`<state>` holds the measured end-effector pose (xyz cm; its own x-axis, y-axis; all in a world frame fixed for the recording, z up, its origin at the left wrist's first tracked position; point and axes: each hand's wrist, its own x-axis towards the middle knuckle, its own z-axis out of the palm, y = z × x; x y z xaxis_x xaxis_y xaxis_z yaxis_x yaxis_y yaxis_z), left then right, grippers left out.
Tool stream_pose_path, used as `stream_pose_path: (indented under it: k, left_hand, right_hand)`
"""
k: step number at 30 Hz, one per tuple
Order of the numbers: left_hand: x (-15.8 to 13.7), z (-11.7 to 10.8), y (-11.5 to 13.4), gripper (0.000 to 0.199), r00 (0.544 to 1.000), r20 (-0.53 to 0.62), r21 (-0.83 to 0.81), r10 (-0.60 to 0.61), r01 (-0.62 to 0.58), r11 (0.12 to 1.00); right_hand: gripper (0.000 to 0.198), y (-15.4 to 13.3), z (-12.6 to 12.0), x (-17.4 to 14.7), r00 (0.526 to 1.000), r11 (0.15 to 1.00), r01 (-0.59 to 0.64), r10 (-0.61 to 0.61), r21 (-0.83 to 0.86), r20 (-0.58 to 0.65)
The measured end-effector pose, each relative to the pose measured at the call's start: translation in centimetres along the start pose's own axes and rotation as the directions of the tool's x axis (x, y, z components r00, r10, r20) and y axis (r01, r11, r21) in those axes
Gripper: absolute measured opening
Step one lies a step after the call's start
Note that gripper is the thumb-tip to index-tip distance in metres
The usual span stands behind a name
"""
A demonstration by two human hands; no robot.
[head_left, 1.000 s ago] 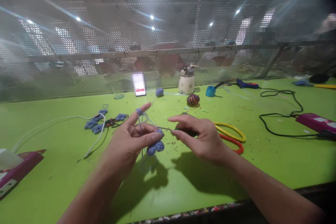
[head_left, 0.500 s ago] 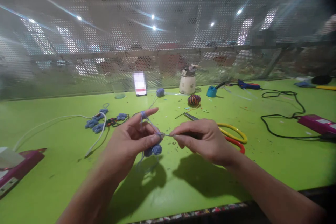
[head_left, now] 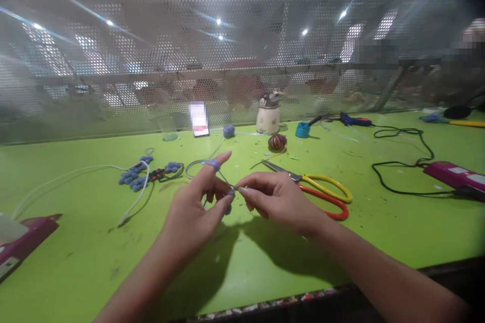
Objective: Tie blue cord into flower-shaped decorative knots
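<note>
My left hand [head_left: 193, 217] pinches a small blue-purple crochet piece [head_left: 228, 209] between thumb and fingers, which mostly cover it. Yarn [head_left: 214, 164] is wrapped round the raised left index finger and runs back toward a blue-purple yarn ball [head_left: 229, 131]. Held in a pinch by my right hand [head_left: 282, 199] is a thin metal crochet hook [head_left: 236, 189]; its tip meets the work at the left fingertips, and most of it is hidden. Just beyond the right hand lie scissors [head_left: 298, 177] with one yellow and one red handle.
Crocheted blue flowers [head_left: 132, 176] and a white cable [head_left: 91, 166] lie to the left. Toward the back stand a phone [head_left: 199, 126], a bottle [head_left: 268, 116], a dark multicolour yarn ball [head_left: 277, 142] and a blue pot [head_left: 302, 130]. Magenta power strips [head_left: 454, 176] lie at both sides.
My right hand has moved left, bringing the hook against the work, so less of its shaft shows. The scissors are more exposed. The crochet piece is more covered by my left hand.
</note>
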<state>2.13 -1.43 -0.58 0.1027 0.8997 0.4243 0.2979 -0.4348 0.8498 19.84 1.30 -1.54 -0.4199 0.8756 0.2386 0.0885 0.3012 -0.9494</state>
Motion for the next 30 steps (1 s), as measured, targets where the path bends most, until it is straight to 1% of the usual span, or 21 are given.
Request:
stream_pose_path:
  k: [2, 3, 4, 5, 7, 9, 11, 12, 13, 15, 16, 17, 18, 19, 20, 22, 24, 25, 27, 30]
  left_hand:
    - [-0.3, 0.6, 0.1, 0.05, 0.99, -0.107, 0.081, 0.097, -0.089, 0.993]
    - [-0.4, 0.8, 0.2, 0.045, 0.981, -0.152, 0.087, 0.118, -0.105, 0.991]
    - [-0.4, 1.0, 0.3, 0.044, 0.977, -0.183, 0.051, 0.105, -0.098, 0.994]
    - [-0.5, 1.0, 0.4, 0.045, 0.979, -0.194, -0.023, 0.059, -0.065, 0.998]
    - [-0.3, 0.9, 0.6, 0.055, 0.985, -0.15, -0.228, -0.087, 0.051, 0.972]
    - [-0.1, 0.6, 0.9, 0.064, 0.977, -0.072, -0.399, -0.203, 0.158, 0.903]
    - [0.1, 0.1, 1.0, 0.068, 0.964, -0.023, -0.495, -0.266, 0.221, 0.841]
    - [0.2, -0.2, 1.1, 0.069, 0.958, -0.005, -0.532, -0.285, 0.239, 0.812]
    - [0.3, -0.4, 1.2, 0.068, 0.954, 0.012, -0.566, -0.3, 0.254, 0.784]
    - [0.5, -0.9, 1.2, 0.065, 0.947, 0.033, -0.626, -0.318, 0.268, 0.732]
    - [0.5, -1.2, 1.1, 0.061, 0.945, 0.041, -0.647, -0.323, 0.272, 0.712]
    - [0.5, -1.3, 1.0, 0.057, 0.943, 0.045, -0.659, -0.329, 0.275, 0.7]
    - [0.6, -1.5, 0.9, 0.052, 0.942, 0.047, -0.659, -0.333, 0.279, 0.698]
    - [0.6, -1.5, 0.7, 0.048, 0.943, 0.042, -0.645, -0.331, 0.278, 0.711]
    - [0.6, -1.5, 0.5, 0.045, 0.947, 0.033, -0.615, -0.319, 0.271, 0.74]
    - [0.6, -1.4, 0.1, 0.039, 0.963, 0.044, -0.509, -0.268, 0.252, 0.823]
    - [0.6, -1.2, -0.3, 0.034, 0.971, 0.11, -0.39, -0.21, 0.237, 0.89]
    - [0.7, -1.2, -0.5, 0.033, 0.969, 0.153, -0.349, -0.193, 0.236, 0.907]
    - [0.7, -1.2, -0.8, 0.035, 0.961, 0.214, -0.306, -0.175, 0.236, 0.922]
    - [0.6, -1.0, -0.9, 0.045, 0.964, 0.224, -0.253, -0.144, 0.2, 0.947]
  right_hand:
    - [0.021, 0.2, 0.4, 0.1, 0.995, 0.979, -0.099, 0.099, 0.175, 0.008]
    - [0.025, 0.3, 0.6, 0.1, 0.993, 0.96, -0.118, 0.121, 0.255, 0.004]
    - [0.028, 0.4, 0.8, 0.0, 0.992, 0.941, -0.115, 0.123, 0.318, -0.007]
    - [0.029, 0.4, 0.9, 0.0, 0.994, 0.929, -0.096, 0.111, 0.358, -0.022]
    - [0.028, 0.5, 1.1, -0.1, 0.998, 0.928, -0.023, 0.046, 0.371, -0.053]
    - [0.022, 0.5, 1.2, -0.2, 0.995, 0.953, 0.07, -0.047, 0.294, -0.085]
    - [0.016, 0.4, 0.9, -0.3, 0.976, 0.974, 0.187, -0.171, 0.128, -0.132]
    - [0.013, 0.4, 0.7, -0.3, 0.958, 0.968, 0.25, -0.245, 0.021, -0.148]
    - [0.011, 0.3, 0.5, -0.3, 0.935, 0.946, 0.311, -0.321, -0.087, -0.15]
    - [0.011, 0.1, 0.0, -0.3, 0.882, 0.871, 0.42, -0.458, -0.253, -0.113]
    - [0.011, 0.0, -0.2, -0.4, 0.862, 0.838, 0.457, -0.5, -0.297, -0.086]
    - [0.012, -0.1, -0.4, -0.4, 0.851, 0.819, 0.477, -0.521, -0.318, -0.065]
    - [0.011, -0.2, -0.6, -0.5, 0.851, 0.817, 0.482, -0.523, -0.316, -0.054]
    - [0.011, -0.2, -0.7, -0.5, 0.863, 0.834, 0.467, -0.502, -0.293, -0.053]
    - [0.011, -0.1, -0.7, -0.5, 0.887, 0.867, 0.433, -0.459, -0.248, -0.056]
    - [0.013, 0.1, -0.6, -0.5, 0.941, 0.938, 0.328, -0.335, -0.112, -0.052]
    - [0.016, 0.3, -0.5, -0.3, 0.974, 0.974, 0.226, -0.226, 0.01, -0.031]
    - [0.017, 0.4, -0.4, -0.3, 0.981, 0.98, 0.193, -0.193, 0.037, -0.022]
    - [0.016, 0.4, -0.4, -0.1, 0.987, 0.987, 0.158, -0.158, 0.022, -0.018]
    - [0.016, 0.2, -0.4, 0.2, 0.997, 0.997, 0.072, -0.072, -0.019, -0.003]
